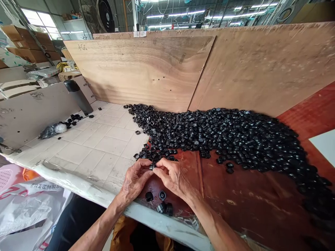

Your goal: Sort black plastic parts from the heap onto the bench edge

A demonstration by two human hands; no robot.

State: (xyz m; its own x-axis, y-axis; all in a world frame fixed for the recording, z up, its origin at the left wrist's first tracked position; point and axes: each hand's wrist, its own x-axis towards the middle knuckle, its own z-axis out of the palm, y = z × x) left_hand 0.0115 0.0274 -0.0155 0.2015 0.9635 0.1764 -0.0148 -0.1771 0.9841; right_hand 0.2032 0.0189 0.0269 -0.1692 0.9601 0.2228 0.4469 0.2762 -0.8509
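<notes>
- Pinching one small black piece between them, the left grip and right grip meet over the near part of the desk.
- The piece sits at the fingertips, left grip on its left, right grip on its right, partly covered by both; something so small probably needs a fingertip hold, with the palms out of the way.
- Nearer than the grips, a few loose black pieces lie by the near edge, perhaps set there to stand apart from the rest.
- Just beyond the fingertips, a cluster of black ring-like parts lies within what looks like easy reach.
- Farther out and sweeping right, a large pile of black parts spreads along the wooden board, which presumably stops them rolling off the far side.
- At far left, a dark bottle and a plastic bag are well apart from the grips, likely to leave working room.
</notes>
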